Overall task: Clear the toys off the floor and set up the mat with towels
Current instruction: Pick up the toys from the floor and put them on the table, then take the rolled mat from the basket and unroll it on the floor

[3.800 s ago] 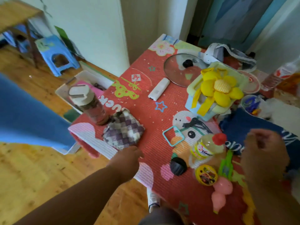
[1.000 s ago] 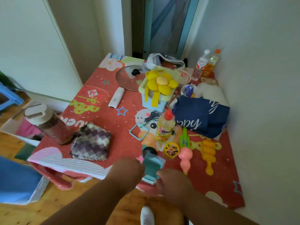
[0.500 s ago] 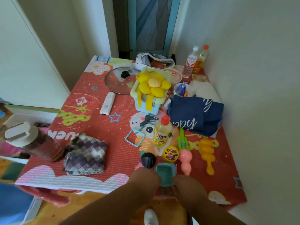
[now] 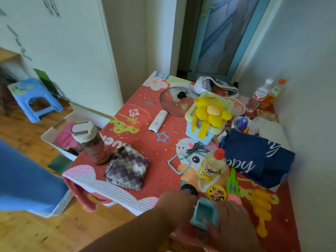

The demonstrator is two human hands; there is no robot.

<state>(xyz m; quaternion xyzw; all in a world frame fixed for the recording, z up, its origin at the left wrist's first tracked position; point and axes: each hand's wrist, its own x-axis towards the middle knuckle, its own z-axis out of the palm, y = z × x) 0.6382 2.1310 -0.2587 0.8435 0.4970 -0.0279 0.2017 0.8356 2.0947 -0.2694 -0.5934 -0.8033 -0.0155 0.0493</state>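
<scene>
A red play mat (image 4: 156,148) covers the floor in the corner, strewn with toys. Both hands meet over its near edge around a small teal toy piece (image 4: 204,212): my left hand (image 4: 175,206) on its left side, my right hand (image 4: 231,218) on its right. Just beyond lie a black knob (image 4: 189,188), a yellow tin (image 4: 216,193), a green toy (image 4: 231,181) and a yellow bottle (image 4: 211,165). A checkered cloth (image 4: 127,169) and a navy towel (image 4: 254,160) rest on the mat.
A jar with a cream lid (image 4: 91,142) stands at the mat's left edge beside a white basket (image 4: 54,131). Farther back are a glass lid (image 4: 175,100), a remote (image 4: 157,120), a yellow flower box (image 4: 209,115), two bottles (image 4: 265,95) and a blue stool (image 4: 34,99).
Both hands came together on the teal toy piece at the mat's near edge and still grip it; my view has swung left, showing the stool and basket again.
</scene>
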